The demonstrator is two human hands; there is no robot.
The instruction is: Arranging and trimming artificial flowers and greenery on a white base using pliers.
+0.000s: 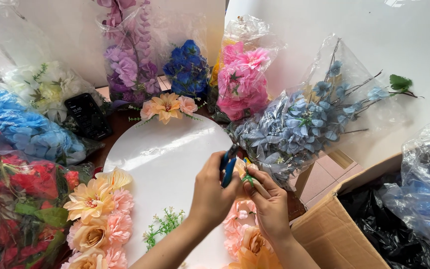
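Head view: left hand [210,192] is closing fully round blue-handled cutters [228,168], right hand [269,201] is pinching a green flower stem [248,178] at the white round board's [165,154] right edge; trimming step, next needing a clean snip.

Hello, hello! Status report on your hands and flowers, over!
Left hand grips blue cutters. Right hand pinches a green stem at the blades. White board beneath, flowers around. Nothing blocking.

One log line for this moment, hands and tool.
left hand: grips blue-handled cutters | right hand: pinches green stem at cutters | below: white round board
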